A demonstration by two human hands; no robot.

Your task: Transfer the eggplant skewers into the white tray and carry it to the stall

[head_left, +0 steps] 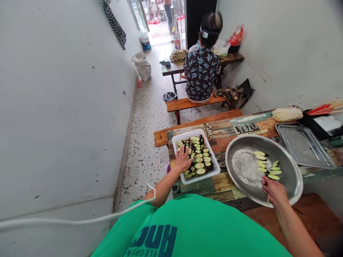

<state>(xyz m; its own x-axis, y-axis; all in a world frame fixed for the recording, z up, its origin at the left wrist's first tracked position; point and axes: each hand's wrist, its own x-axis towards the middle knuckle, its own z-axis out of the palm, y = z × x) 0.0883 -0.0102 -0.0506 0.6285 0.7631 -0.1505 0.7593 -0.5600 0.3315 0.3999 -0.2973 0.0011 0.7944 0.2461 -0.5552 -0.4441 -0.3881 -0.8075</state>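
Note:
My left hand (183,159) lies flat, fingers spread, on skewered eggplant slices (199,159) piled in a white rectangular tray (217,170) on the patterned table. My right hand (273,189) reaches into a round metal basin (292,160) and pinches a thin bamboo skewer (268,198) at its near rim. Several pale green eggplant slices (266,166) lie in the basin just beyond my fingers, beside a watery patch.
A rectangular metal tray (304,146), a bundle of enoki mushrooms (286,114) and a box of red-tipped skewers (325,107) sit at the right. A wooden bench (198,103) ahead holds a seated person (202,67) facing another table. White wall at left.

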